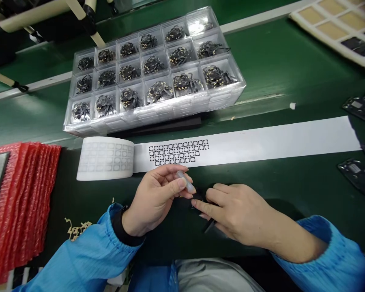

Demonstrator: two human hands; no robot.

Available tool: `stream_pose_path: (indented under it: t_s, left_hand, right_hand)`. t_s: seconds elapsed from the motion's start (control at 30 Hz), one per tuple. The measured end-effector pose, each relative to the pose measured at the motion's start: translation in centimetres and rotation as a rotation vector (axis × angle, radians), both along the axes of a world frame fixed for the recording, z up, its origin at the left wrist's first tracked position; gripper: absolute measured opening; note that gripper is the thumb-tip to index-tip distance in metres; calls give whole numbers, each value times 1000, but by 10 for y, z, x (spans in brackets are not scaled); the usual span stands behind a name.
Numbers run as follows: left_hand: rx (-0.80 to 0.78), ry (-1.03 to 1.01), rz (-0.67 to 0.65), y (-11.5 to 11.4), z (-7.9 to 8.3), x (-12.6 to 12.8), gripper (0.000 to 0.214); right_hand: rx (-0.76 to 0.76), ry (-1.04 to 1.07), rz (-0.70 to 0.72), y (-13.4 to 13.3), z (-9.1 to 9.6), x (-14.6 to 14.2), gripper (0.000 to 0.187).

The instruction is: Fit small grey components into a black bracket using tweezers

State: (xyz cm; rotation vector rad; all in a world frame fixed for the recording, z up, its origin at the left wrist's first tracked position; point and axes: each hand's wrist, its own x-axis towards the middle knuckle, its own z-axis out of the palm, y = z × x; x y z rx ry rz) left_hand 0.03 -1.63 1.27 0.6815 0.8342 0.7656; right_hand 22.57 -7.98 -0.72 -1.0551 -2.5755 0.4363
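Observation:
My left hand (161, 192) is closed, its thumb and fingers pinching a small translucent whitish tube (186, 181) above the dark green table. Close beside it, my right hand (231, 211) has its index finger stretched toward the left fingertips. From under its curled fingers pokes a thin black stick-like thing (209, 226), its other end hidden by the hand. A small dark piece (197, 198) lies between the hands, too unclear to name. Just beyond my hands runs a white strip (261, 138) bearing rows of black ring-marked stickers (176, 152), unrolled from a sticker roll (106, 158).
A clear compartment tray (158, 107) of coiled black cables with gold contacts stands behind the strip. Red bubble bags (27, 202) are stacked at left. Black parts (355, 172) lie at right, below a cream partitioned tray (334, 30). Beige scraps (77, 229) lie near my left sleeve.

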Motion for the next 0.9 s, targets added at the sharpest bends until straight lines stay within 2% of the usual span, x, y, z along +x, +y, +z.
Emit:
stream_pose_path:
  t_s: [0.07, 0.1, 0.2, 0.27, 0.37, 0.7, 0.9]
  left_hand:
    - [83, 54, -1, 0, 1, 0, 17]
    - [175, 124, 2, -1, 1, -1, 17]
    - [604, 455, -22, -3, 2, -6, 23]
    - [893, 638, -102, -4, 2, -8, 23]
    - [1158, 732, -228, -4, 1, -9, 18]
    - [1434, 701, -349, -6, -2, -10, 27]
    - [1509, 675, -376, -6, -1, -9, 27]
  right_hand:
    - [-8, 5, -3, 1, 0, 0, 33]
    - [-11, 6, -4, 1, 0, 0, 32]
    - [-21, 2, -7, 3, 2, 0, 31]
    - [-30, -1, -8, 3, 4, 0, 32]
    - [-34, -1, -1, 4, 5, 0, 33]
    - [-143, -3, 25, 3, 6, 2, 31]
    - [-146, 19, 20, 3, 6, 2, 30]
